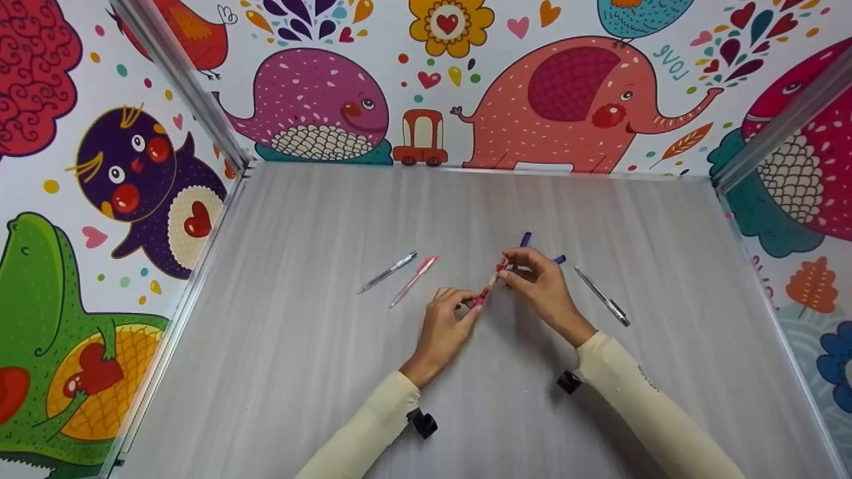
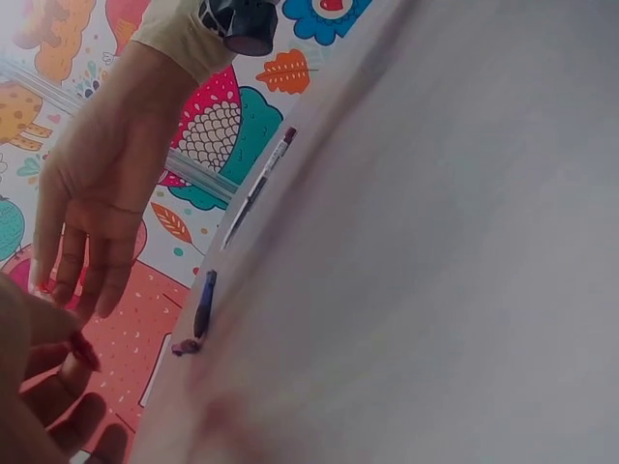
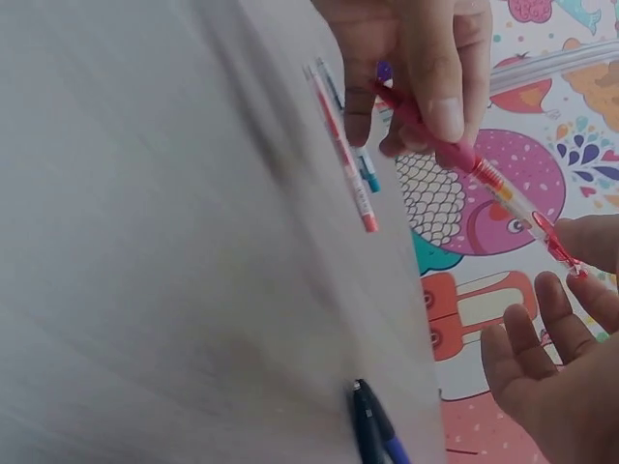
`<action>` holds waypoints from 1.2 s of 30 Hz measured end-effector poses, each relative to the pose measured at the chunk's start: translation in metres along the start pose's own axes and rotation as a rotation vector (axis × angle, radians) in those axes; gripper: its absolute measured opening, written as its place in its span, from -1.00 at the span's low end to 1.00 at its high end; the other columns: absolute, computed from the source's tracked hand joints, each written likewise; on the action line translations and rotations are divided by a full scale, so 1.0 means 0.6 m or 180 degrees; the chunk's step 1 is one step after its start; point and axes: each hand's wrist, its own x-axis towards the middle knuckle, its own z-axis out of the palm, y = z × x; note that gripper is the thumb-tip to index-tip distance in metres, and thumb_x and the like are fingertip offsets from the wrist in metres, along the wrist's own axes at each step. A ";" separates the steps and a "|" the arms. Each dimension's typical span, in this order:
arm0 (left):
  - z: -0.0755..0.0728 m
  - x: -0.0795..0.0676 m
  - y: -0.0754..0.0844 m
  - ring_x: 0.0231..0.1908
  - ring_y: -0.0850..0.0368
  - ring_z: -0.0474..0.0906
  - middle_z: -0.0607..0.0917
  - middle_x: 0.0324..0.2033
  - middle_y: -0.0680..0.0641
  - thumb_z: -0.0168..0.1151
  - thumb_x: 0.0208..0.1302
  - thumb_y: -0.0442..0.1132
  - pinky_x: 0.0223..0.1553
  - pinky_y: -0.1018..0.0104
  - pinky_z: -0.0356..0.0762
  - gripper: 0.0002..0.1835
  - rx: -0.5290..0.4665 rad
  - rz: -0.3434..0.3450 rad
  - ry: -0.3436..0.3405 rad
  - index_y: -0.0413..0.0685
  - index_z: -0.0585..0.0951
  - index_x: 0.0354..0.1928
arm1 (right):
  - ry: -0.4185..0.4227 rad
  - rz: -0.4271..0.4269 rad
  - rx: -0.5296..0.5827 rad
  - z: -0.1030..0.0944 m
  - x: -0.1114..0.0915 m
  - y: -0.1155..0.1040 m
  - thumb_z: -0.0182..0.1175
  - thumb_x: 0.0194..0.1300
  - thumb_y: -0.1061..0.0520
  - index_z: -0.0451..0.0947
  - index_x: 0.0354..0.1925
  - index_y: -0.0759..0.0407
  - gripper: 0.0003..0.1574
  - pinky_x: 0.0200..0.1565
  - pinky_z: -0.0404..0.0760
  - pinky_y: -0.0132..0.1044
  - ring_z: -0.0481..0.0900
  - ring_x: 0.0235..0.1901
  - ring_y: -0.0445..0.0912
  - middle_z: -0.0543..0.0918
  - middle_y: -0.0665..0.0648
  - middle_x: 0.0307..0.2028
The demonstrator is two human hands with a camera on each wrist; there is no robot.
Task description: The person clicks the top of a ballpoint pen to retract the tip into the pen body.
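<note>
A red pen with a clear middle [image 3: 503, 188] is held up at a slant between the two hands. My left hand [image 1: 444, 327] grips its solid red section with thumb and fingers. At the other, clear end, my right hand [image 1: 547, 287] pinches the tip between thumb and fingertip, its remaining fingers spread in the right wrist view. Just behind the right hand lie a blue pen end [image 1: 526, 239] and another blue end [image 1: 560, 259], partly covered by that hand in the head view. The left wrist view shows the red pen only in small part.
Left of the hands, a clear pen with a blue end [image 1: 387, 272] and a pink pen [image 1: 414, 281] lie side by side. A clear pen with a dark end [image 1: 602, 295] rests at the right. Patterned walls [image 1: 319, 100] border the grey tabletop [image 1: 266, 372].
</note>
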 end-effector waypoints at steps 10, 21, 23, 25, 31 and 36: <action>-0.001 0.000 0.015 -0.11 0.14 0.69 0.81 -0.16 -0.02 0.46 0.47 -0.37 -0.02 0.11 0.73 -0.85 -0.0745 -0.0586 -0.0587 -0.23 0.81 0.00 | -0.0131 -0.0101 -0.0041 0.003 -0.013 -0.032 0.44 0.45 0.35 0.68 0.23 0.30 -0.57 -0.04 0.73 -0.35 0.77 0.00 -0.01 0.80 0.31 0.01; -0.008 0.000 0.018 -0.08 0.16 0.68 0.81 -0.13 -0.02 0.47 0.45 -0.35 0.02 0.27 0.67 -0.76 -0.1528 -0.1052 -0.1030 -0.38 0.77 0.04 | -0.0318 0.0024 0.0276 0.005 -0.027 -0.050 0.39 0.45 0.43 0.62 0.26 0.40 -0.56 -0.07 0.83 -0.12 0.82 -0.06 0.05 0.73 0.28 0.02; -0.008 0.000 0.021 -0.09 0.15 0.68 0.80 -0.13 -0.04 0.46 0.44 -0.38 -0.05 0.37 0.65 -0.73 -0.1729 -0.1148 -0.1065 -0.45 0.75 0.05 | -0.0320 0.0024 0.0246 0.004 -0.029 -0.052 0.39 0.45 0.43 0.63 0.25 0.39 -0.55 -0.08 0.83 -0.12 0.82 -0.06 0.06 0.73 0.29 0.02; -0.009 -0.001 0.023 -0.12 0.15 0.69 0.80 -0.14 -0.03 0.46 0.43 -0.40 -0.08 0.35 0.68 -0.70 -0.1931 -0.1241 -0.1106 -0.50 0.72 0.08 | -0.0331 0.0003 0.0203 0.003 -0.031 -0.055 0.40 0.45 0.42 0.63 0.25 0.39 -0.56 -0.09 0.83 -0.13 0.81 -0.07 0.06 0.73 0.32 0.01; -0.011 -0.003 0.028 -0.15 0.11 0.73 0.78 -0.15 -0.02 0.44 0.42 -0.44 -0.07 0.19 0.76 -0.65 -0.2366 -0.1487 -0.1218 -0.58 0.65 0.12 | -0.0362 -0.0063 0.0168 0.000 -0.035 -0.057 0.41 0.45 0.41 0.62 0.26 0.40 -0.54 -0.10 0.83 -0.17 0.79 -0.11 0.04 0.70 0.47 -0.02; -0.012 -0.006 0.031 -0.15 0.10 0.74 0.76 -0.13 -0.04 0.44 0.42 -0.47 -0.10 0.23 0.76 -0.69 -0.2490 -0.1556 -0.1260 -0.54 0.67 0.11 | -0.0401 -0.0152 0.0218 -0.002 -0.040 -0.052 0.39 0.46 0.41 0.60 0.28 0.39 -0.53 -0.10 0.83 -0.16 0.78 -0.11 0.02 0.69 0.47 -0.02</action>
